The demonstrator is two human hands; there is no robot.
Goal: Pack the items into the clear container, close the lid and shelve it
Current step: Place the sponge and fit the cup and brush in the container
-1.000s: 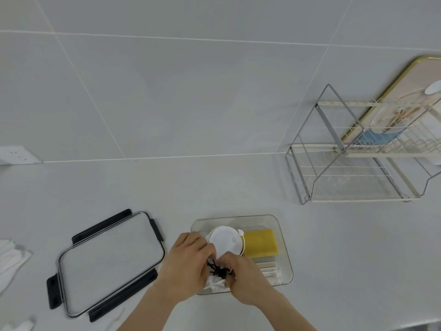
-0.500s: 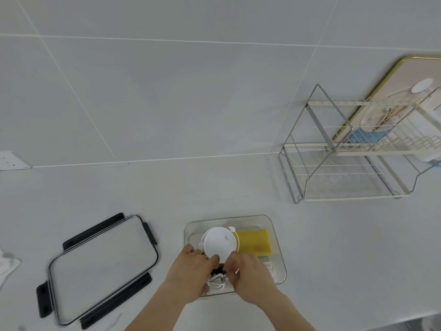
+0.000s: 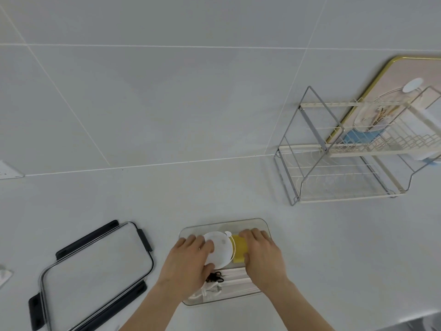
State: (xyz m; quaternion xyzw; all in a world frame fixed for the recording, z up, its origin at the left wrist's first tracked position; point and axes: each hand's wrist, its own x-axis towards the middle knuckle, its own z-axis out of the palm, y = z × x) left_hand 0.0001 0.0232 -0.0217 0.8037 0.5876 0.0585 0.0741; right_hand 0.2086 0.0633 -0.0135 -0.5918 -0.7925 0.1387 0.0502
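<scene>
Where hands cover it, clear container's contents half-hidden.

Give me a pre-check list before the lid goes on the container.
1. Items inside the clear container: white round disc, yellow sponge, black clip and white cable are in. Ok.
2. Nothing rising above the rim: the disc lies tilted over the other items. Cannot tell.
3. Hands clear of the container: left hand rests on the disc, right hand on the sponge. Not ok.
4. Lid within reach: lies flat on the counter left of the container, untouched. Ok.
5. Wire rack has shelf room: lower tier looks free. Ok.
</scene>
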